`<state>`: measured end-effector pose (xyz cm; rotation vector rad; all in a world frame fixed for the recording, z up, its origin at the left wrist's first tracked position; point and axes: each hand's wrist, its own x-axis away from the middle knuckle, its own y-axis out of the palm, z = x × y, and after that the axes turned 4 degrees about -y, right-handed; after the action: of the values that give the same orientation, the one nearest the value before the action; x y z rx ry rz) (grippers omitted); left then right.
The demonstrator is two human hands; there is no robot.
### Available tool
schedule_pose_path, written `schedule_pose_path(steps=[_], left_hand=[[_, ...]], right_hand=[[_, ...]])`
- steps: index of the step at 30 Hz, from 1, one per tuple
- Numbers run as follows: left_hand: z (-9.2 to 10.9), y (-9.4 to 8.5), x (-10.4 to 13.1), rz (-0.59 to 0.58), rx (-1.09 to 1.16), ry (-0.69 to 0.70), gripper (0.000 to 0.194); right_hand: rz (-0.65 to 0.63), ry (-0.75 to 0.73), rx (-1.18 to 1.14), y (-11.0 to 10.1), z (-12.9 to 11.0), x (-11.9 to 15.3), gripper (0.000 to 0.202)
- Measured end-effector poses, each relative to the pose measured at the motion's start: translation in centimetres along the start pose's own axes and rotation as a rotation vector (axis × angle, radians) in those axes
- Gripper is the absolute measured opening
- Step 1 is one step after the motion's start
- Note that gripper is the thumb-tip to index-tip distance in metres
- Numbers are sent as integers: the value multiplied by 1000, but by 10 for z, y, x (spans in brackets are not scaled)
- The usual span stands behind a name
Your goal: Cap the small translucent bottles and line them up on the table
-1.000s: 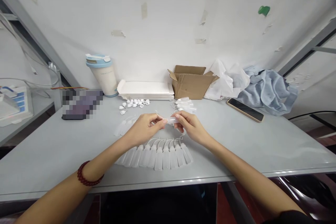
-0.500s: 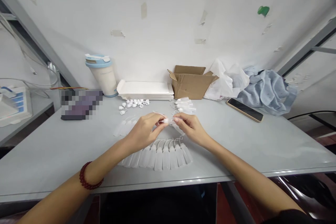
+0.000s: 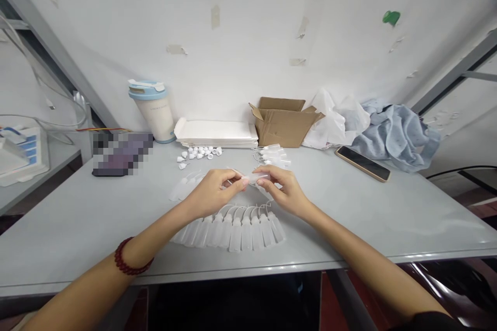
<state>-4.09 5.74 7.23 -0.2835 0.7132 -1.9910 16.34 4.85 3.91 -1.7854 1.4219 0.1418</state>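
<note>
A small translucent squeeze bottle lies sideways between my hands, above the table. My left hand pinches its left end between thumb and fingers, and the fingertips hide most of that end. Around the bottle's right part curl the thumb and index finger of my right hand. Below them several similar bottles are fanned out in a row, thin curved tubes at their tops. Part of another row of bottles shows behind my left hand. Farther back are white caps and a few more bottles.
Along the wall stand a tumbler, a stack of white boxes, an open cardboard box, a plastic bag and a blue cloth. A phone lies at right, a pixelated dark item at left.
My right fingers have shifted and spread around the bottle's body, which shows more between the hands. The white cap, visible earlier in my left fingers, is now mostly covered.
</note>
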Motion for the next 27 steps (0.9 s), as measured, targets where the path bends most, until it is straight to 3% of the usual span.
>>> schedule_pose_path(steps=[3, 9, 12, 16, 24, 27], left_hand=[[-3, 3, 1, 68, -77, 117, 23], [-15, 10, -2, 267, -316, 581, 14], [-17, 11, -3, 303, -459, 651, 14], [-15, 10, -2, 302, -407, 615, 12], [-6, 3, 1, 127, -166, 242, 22], [-4, 3, 2, 80, -142, 184, 22]], right_hand=[[-25, 57, -14, -2, -4, -1, 24], [-44, 194, -167, -4, -9, -4, 34], [-39, 246, -245, -4, -7, -4, 36], [-44, 262, -286, -4, -7, -3, 37], [-41, 215, -264, -3, -9, -3, 35], [-31, 167, -188, -4, -9, -2, 31]])
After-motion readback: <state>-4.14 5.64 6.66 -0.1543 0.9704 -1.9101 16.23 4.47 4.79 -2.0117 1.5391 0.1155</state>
